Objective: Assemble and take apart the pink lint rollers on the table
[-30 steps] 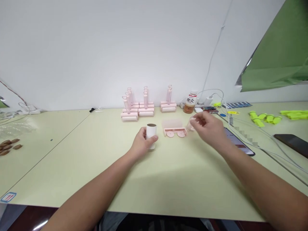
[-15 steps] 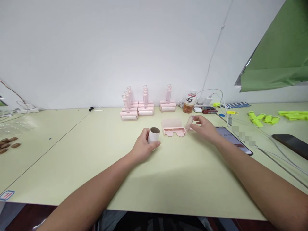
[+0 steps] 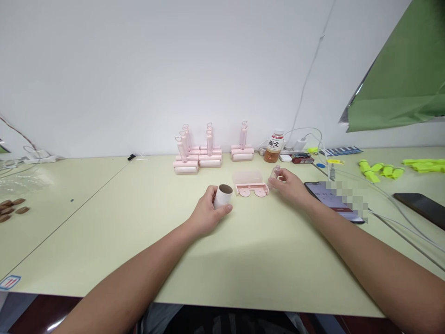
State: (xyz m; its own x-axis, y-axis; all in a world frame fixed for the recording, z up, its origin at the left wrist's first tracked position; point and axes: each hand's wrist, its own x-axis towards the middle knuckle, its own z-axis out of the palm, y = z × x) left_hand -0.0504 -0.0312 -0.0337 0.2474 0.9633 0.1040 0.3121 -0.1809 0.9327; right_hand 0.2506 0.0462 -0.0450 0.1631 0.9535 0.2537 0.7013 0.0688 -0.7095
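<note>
My left hand (image 3: 209, 208) is wrapped round a white lint-roller refill roll (image 3: 222, 196), its brown hollow core facing up. Over on the right, my right hand (image 3: 289, 186) pinches a clear pink handle (image 3: 275, 172) that is held roughly upright. Between the hands lies an opened pink lint-roller case (image 3: 252, 186), its translucent cover (image 3: 247, 177) turned to the back and two round end pieces laid toward me. Part of the handle is hidden by my right fingers.
Several pink lint rollers (image 3: 210, 160) stand near the wall. Behind my right hand is a labelled bottle (image 3: 273, 147). A phone (image 3: 333, 202), cables, a dark phone (image 3: 420, 208) and yellow-green pieces (image 3: 380, 170) lie at right. Brown pieces (image 3: 12, 208) sit far left.
My right hand's fingers have shifted lower on the handle, leaving its top more exposed. My left hand and the roll have hardly moved.
</note>
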